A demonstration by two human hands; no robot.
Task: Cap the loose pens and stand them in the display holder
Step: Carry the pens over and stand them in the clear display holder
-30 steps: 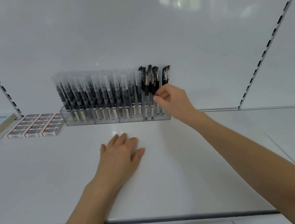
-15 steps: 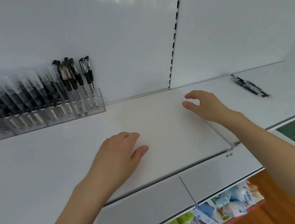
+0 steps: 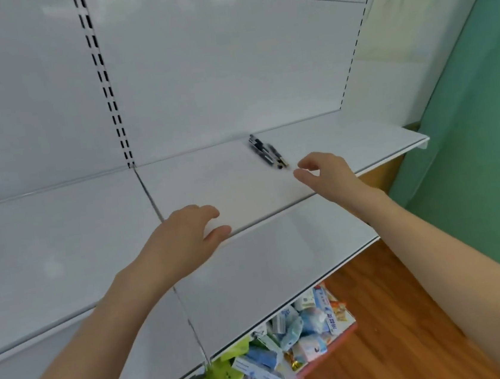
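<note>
A small bunch of loose black pens (image 3: 266, 151) lies flat on the white shelf (image 3: 61, 235), toward its right end near the back panel. My right hand (image 3: 325, 174) hovers just to the right of the pens with thumb and fingers spread apart, holding nothing and a short gap away from them. My left hand (image 3: 182, 237) rests near the shelf's front edge with fingers loosely bent, also holding nothing. The display holder is out of view to the left.
A slotted upright (image 3: 106, 90) runs down the white back panel. A lower shelf (image 3: 267, 274) juts out below, and under it sits a bin of coloured packets (image 3: 276, 348). A green wall (image 3: 479, 132) stands on the right above wooden floor (image 3: 398, 328).
My view has swung right, away from the holder. My right hand left the pens in the holder and travelled right to the loose pens. My left hand slid right along the shelf.
</note>
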